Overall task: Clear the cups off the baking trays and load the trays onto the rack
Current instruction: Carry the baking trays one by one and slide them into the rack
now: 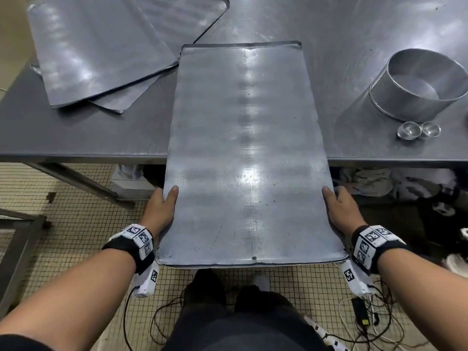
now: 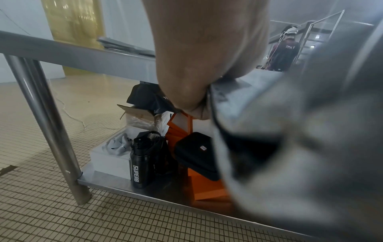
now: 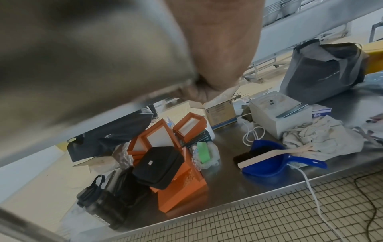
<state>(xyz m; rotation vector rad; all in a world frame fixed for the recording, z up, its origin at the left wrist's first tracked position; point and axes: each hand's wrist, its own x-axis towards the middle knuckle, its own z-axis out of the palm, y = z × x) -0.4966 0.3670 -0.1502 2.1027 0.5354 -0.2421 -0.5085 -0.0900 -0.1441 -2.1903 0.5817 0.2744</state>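
Hands clamp long grey metal baking tray (image 1: 248, 158) — left hand (image 1: 160, 210) on left edge, right hand (image 1: 342, 210) on right edge, thumbs on top, fingers curled beneath. Tray's far end over steel table (image 1: 76, 138), near half overhanging front edge. Two more flat grey trays (image 1: 101, 51) overlapped at far-left corner. Two small shiny cups (image 1: 417, 129) near right edge, just beside round metal tin (image 1: 420, 84).

The baking tray (image 1: 243, 153) is dull scuffed grey metal with a streaky sheen, the bench (image 1: 354, 34) brushed glossy steel, the two small cups (image 1: 417, 130) polished mirror-bright metal, and the floor (image 1: 76, 198) matt pale tile.
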